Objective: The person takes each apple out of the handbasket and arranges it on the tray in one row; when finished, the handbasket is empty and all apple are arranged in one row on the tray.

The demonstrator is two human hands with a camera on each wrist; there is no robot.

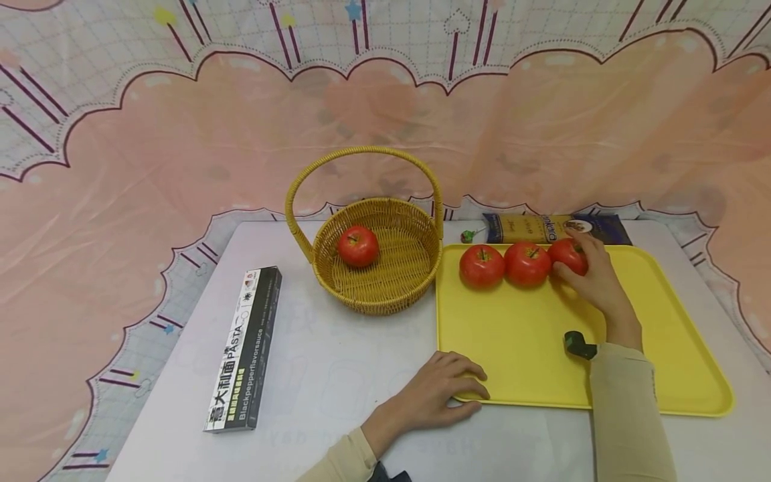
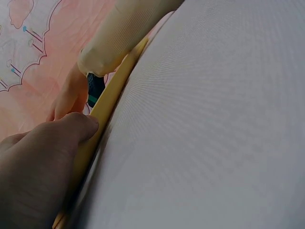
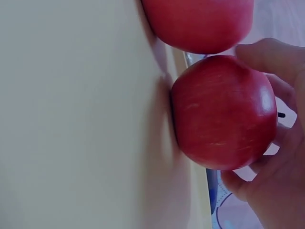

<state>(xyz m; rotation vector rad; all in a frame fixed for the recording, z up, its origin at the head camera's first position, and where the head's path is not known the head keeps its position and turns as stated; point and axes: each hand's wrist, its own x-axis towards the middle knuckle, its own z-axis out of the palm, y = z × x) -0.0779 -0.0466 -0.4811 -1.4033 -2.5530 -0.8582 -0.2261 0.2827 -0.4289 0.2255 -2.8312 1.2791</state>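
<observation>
In the head view, three red apples stand in a row along the far side of a yellow tray: one apple at the left, another apple in the middle, and the right-hand apple under my right hand. In the right wrist view, thumb and fingers curve around this apple, its stem toward the palm. My left hand rests over the tray's near left corner, fingers on the tray and thumb along the outer rim. The left wrist view shows the thumb against the tray edge.
A wicker basket with a tall handle holds one apple left of the tray. A black-and-white pasta box lies further left. Behind the tray are a pasta packet and a small green-wrapped item.
</observation>
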